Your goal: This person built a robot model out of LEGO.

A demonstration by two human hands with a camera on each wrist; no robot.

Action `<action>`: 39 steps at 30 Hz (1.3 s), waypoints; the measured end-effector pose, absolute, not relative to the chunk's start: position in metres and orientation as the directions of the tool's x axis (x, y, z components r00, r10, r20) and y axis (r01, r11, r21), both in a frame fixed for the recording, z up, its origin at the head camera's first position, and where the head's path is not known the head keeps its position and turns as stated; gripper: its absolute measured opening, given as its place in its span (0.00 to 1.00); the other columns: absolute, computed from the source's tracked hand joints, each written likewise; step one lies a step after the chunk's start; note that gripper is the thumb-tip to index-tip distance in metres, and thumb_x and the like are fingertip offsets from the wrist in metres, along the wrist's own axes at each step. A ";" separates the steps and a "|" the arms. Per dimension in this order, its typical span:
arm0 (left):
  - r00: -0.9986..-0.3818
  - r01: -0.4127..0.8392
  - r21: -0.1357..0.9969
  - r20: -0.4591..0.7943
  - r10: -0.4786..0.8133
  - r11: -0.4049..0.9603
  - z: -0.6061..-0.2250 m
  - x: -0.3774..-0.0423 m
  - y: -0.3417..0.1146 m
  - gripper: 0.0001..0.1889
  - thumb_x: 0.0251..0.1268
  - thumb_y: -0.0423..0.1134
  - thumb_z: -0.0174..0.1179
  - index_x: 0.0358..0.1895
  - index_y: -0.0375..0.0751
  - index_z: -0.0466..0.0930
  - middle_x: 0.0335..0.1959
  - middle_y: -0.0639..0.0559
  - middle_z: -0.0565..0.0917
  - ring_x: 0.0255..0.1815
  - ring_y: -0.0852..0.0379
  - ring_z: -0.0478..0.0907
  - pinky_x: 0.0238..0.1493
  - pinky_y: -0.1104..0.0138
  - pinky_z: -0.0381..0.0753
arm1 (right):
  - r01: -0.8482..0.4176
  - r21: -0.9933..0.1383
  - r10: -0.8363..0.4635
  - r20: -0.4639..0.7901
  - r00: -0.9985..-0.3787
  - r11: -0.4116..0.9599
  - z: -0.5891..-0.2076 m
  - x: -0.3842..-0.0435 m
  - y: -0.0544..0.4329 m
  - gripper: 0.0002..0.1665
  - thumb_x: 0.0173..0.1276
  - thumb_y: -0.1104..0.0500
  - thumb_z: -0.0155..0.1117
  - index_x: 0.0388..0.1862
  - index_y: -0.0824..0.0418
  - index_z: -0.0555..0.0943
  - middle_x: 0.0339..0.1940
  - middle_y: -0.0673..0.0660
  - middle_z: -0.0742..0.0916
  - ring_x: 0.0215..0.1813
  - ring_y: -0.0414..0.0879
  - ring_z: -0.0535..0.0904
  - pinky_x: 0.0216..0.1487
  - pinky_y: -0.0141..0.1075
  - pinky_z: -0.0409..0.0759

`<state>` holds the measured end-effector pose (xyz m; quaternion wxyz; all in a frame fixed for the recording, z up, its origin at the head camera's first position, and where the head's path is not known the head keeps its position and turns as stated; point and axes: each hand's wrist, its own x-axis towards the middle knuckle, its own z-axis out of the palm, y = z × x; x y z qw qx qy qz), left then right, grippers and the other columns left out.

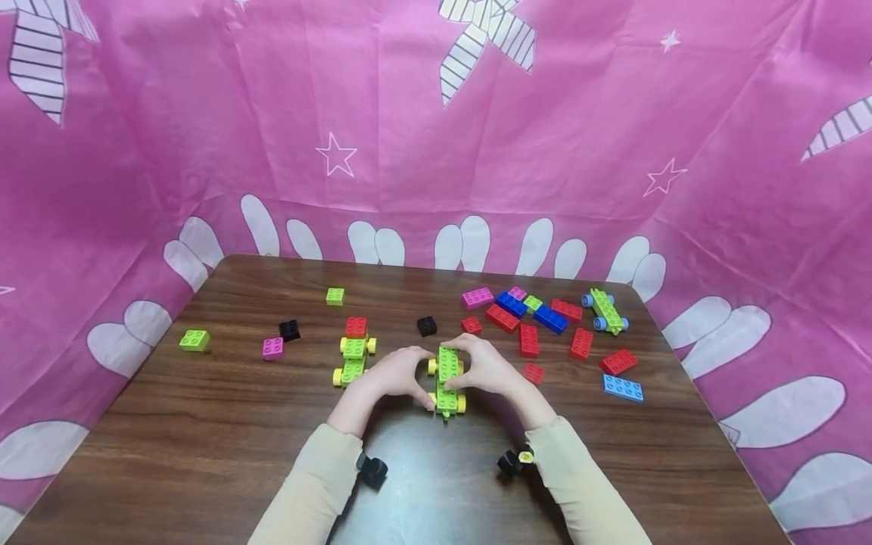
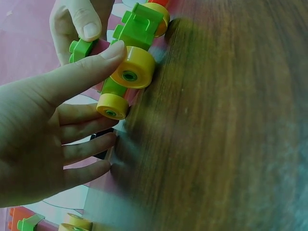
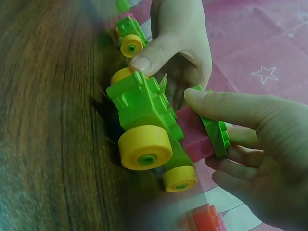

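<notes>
- Head view: brown wood-grain desk (image 1: 204, 424), pink cloth (image 1: 422, 136) on 3 sides.
- Left hand (image 1: 397, 371) clasps car (image 1: 446, 401).
- Right hand (image 1: 489, 366) pinches its green top brick (image 3: 216, 136).

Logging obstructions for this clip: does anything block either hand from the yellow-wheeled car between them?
Nothing visible does: the left hand touches a yellow wheel of the car, and the right hand pinches the green brick atop the pink brick.

Left grip (image 1: 403, 371) loose, right grip (image 1: 487, 368) pinched
</notes>
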<state>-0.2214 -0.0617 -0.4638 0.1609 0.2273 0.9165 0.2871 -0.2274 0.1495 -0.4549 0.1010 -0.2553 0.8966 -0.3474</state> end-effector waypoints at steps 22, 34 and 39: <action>-0.858 0.308 0.600 -0.160 0.488 0.738 -0.468 -0.221 -0.060 0.48 0.36 0.51 0.81 0.65 0.36 0.72 0.64 0.41 0.76 0.67 0.43 0.71 0.67 0.50 0.71 | -0.426 -0.645 -0.549 0.012 -0.836 0.634 -0.454 -0.225 0.150 0.40 0.52 0.52 0.79 0.63 0.63 0.77 0.53 0.58 0.82 0.51 0.49 0.77 0.57 0.49 0.79; -0.859 0.282 0.617 -0.178 0.480 0.734 -0.465 -0.219 -0.060 0.48 0.37 0.50 0.81 0.66 0.36 0.72 0.65 0.41 0.75 0.67 0.43 0.71 0.67 0.50 0.71 | -0.411 -0.658 -0.539 0.010 -0.842 0.631 -0.452 -0.224 0.150 0.39 0.51 0.53 0.79 0.63 0.62 0.77 0.56 0.58 0.82 0.54 0.51 0.78 0.58 0.50 0.79; -0.858 0.279 0.613 -0.187 0.478 0.740 -0.465 -0.219 -0.059 0.48 0.37 0.50 0.81 0.66 0.36 0.71 0.66 0.41 0.75 0.67 0.44 0.70 0.67 0.51 0.71 | -0.411 -0.660 -0.542 0.007 -0.840 0.628 -0.453 -0.225 0.151 0.39 0.52 0.53 0.79 0.63 0.61 0.77 0.56 0.58 0.82 0.54 0.50 0.78 0.57 0.49 0.80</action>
